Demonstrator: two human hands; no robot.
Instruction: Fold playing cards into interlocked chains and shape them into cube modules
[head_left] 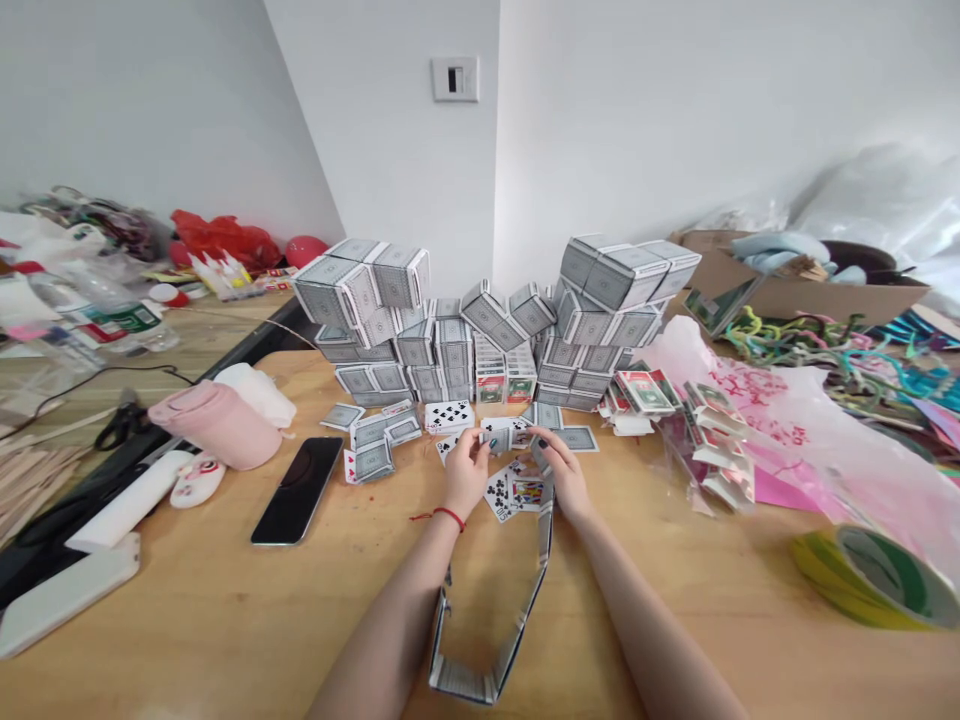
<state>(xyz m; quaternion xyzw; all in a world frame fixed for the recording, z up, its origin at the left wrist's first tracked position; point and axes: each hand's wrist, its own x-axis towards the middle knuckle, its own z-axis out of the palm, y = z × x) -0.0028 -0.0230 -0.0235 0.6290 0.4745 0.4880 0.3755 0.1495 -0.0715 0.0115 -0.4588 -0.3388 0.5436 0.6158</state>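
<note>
My left hand, with a red cord at the wrist, pinches one part of a strip of linked playing cards. My right hand grips the same strip a little to the right. The strip shows grey patterned backs and runs down in a long loop between my forearms. Under my hands several loose playing cards lie face up. Beyond them rise stacked blocks made of playing cards, a left stack and a right stack, with tilted card blocks between them.
A black phone, a pink cylindrical pouch and scattered cards lie on the left. Card boxes, a plastic bag and a tape roll are on the right. A wall stands behind.
</note>
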